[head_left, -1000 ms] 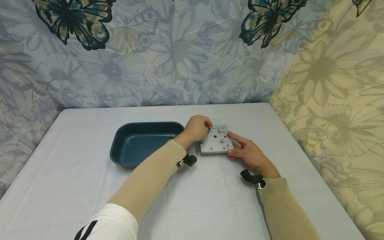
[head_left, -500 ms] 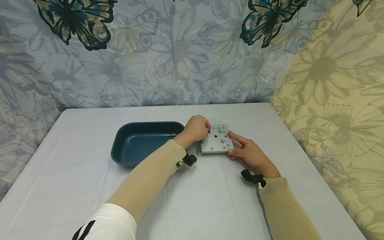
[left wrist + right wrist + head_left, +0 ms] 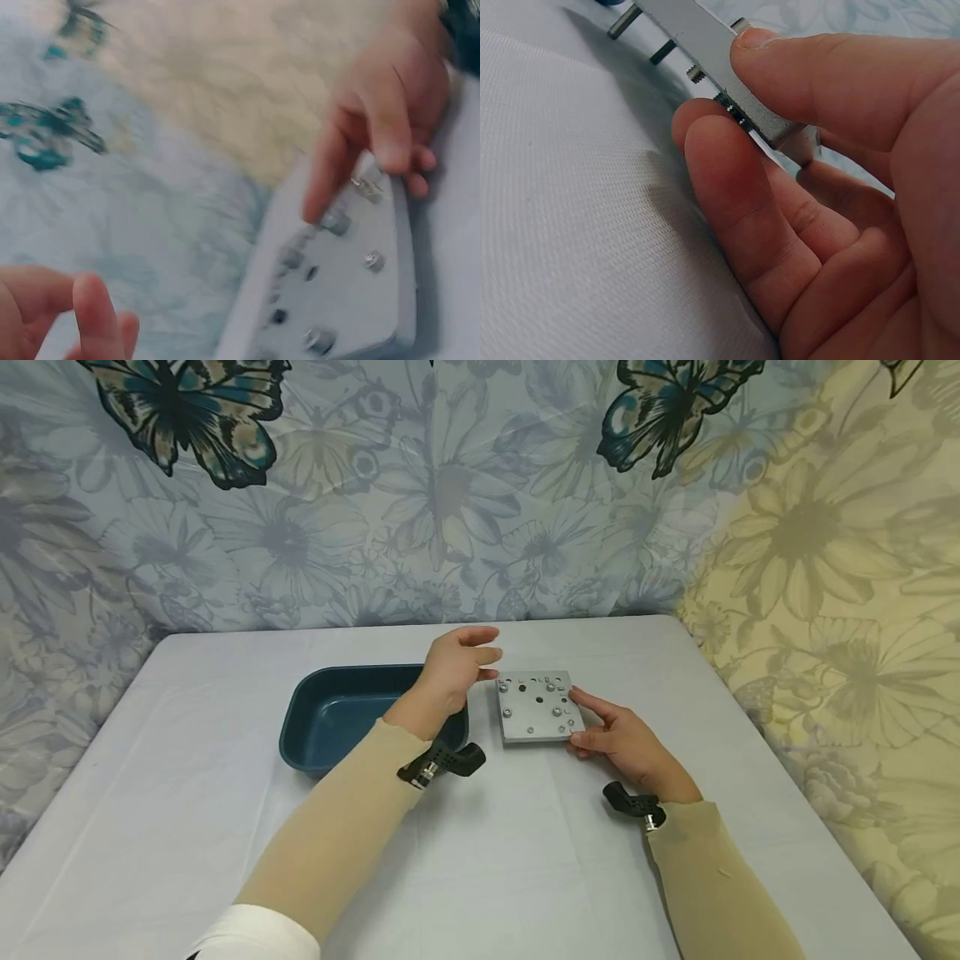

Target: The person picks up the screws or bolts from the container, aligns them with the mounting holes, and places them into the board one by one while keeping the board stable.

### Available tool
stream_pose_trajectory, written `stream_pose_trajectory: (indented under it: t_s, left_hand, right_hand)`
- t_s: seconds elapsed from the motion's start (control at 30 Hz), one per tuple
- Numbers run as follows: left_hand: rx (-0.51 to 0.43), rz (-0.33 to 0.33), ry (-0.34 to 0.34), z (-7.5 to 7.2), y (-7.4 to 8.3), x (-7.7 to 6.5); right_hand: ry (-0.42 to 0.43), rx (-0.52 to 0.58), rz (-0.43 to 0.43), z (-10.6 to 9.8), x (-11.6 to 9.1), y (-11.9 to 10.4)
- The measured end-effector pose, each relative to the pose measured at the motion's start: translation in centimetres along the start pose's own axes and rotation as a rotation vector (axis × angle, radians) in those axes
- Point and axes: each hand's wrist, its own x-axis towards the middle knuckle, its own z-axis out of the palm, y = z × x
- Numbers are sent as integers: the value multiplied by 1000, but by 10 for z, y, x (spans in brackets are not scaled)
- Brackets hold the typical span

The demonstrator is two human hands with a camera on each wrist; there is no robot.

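A flat grey metal plate lies right of centre in the head view, with several bolts and dark holes on its top face. Threaded screw ends stick out of its underside in the right wrist view. My right hand grips the plate's right side, thumb on the face and fingers beneath the edge. My left hand is in the air left of the plate, over the tray's right end. Its fingers are loosely extended, and nothing shows between them.
A dark teal rectangular tray stands left of the plate, its right end partly behind my left wrist. White cloth covers the table. Behind the table hangs a floral fabric with butterflies. Each wrist carries a small black camera.
My left hand has come away from the plate's far-left corner, moving left and up with its fingers spreading, so a bolt there now shows. My right hand and the plate have stayed put.
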Motion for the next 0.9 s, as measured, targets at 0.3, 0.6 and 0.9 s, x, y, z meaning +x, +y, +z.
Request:
stream_pose_trajectory:
  t_s: [0.3, 0.6, 0.9]
  left_hand:
    - [448, -16, -91, -80, 21, -26]
    - [692, -22, -303, -122, 0, -15]
    - [676, -51, -337, -120, -7, -9]
  right_hand:
    - [-3, -6, 0, 0, 0, -2]
    - [2, -17, 17, -1, 0, -1]
    - [-9, 34, 4, 2, 0, 0]
